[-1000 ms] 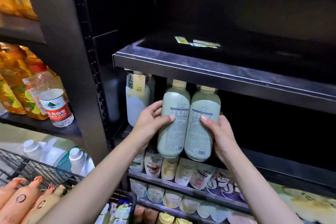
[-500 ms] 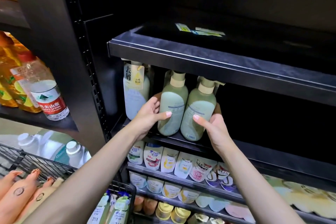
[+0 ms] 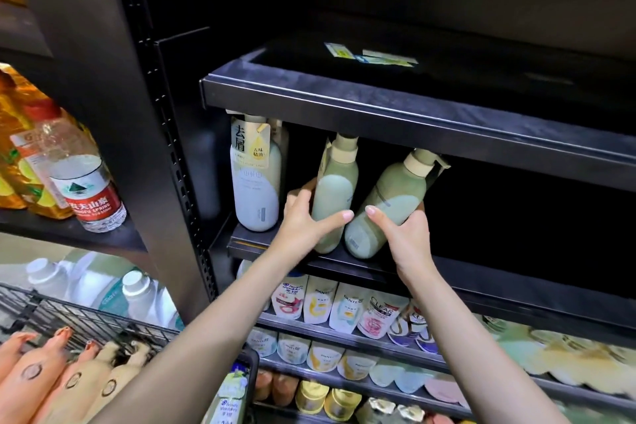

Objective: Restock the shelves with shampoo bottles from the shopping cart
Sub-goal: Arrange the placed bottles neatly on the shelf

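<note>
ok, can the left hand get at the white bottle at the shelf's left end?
Probably yes: the white bottle stands right beside the left hand, nothing between, but that hand grips a green bottle it must release first.

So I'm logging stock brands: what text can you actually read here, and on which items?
"去屑" and "五味精油": white shampoo bottle.
"PANTENE": yellow-labelled refill pouch.
"CLEAR": red-and-white refill pouch.
"SPRING": red label of the water bottle; its Chinese characters are blurred.
Green bottles' print, shelf stickers: unreadable.
</note>
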Demonstrator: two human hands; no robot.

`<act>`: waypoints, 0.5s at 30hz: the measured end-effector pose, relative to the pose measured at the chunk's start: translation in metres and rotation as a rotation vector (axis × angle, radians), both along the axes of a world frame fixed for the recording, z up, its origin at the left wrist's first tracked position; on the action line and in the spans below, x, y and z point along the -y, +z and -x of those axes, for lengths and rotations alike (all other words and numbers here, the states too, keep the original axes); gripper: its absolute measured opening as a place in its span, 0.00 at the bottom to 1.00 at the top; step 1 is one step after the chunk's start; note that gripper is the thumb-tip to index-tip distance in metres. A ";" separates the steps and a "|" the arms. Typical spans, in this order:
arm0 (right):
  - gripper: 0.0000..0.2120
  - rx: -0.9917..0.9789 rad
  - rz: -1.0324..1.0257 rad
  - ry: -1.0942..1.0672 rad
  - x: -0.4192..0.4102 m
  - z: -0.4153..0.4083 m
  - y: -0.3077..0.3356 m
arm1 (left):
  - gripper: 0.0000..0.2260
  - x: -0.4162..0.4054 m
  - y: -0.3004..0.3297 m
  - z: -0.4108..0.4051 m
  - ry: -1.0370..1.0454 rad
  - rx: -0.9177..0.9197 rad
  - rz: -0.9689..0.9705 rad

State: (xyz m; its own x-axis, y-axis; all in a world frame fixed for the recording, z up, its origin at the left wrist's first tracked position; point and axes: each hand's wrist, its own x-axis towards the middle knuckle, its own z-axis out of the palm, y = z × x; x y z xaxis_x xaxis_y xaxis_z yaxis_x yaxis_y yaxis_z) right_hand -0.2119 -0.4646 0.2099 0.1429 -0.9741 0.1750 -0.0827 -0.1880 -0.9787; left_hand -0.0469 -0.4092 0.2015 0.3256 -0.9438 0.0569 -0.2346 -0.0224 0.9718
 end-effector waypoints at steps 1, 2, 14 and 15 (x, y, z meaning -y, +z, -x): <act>0.08 0.001 0.003 -0.002 0.000 0.002 0.001 | 0.32 -0.002 -0.001 -0.005 -0.081 -0.117 0.007; 0.07 -0.005 0.003 -0.006 0.001 0.004 0.002 | 0.29 -0.004 -0.001 -0.009 -0.148 -0.200 0.010; 0.20 -0.172 -0.039 -0.055 -0.002 0.020 0.000 | 0.37 0.004 -0.001 0.006 0.073 0.006 -0.012; 0.17 -0.190 -0.061 -0.019 -0.004 0.023 0.000 | 0.36 0.003 -0.002 0.004 0.028 -0.040 -0.032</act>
State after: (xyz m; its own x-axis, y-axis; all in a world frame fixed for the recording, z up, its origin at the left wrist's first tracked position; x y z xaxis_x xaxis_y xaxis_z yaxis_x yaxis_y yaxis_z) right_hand -0.2348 -0.4610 0.2099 0.1494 -0.9850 0.0868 -0.2698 -0.1251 -0.9548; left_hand -0.0507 -0.4124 0.1995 0.3530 -0.9355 0.0133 -0.1948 -0.0596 0.9790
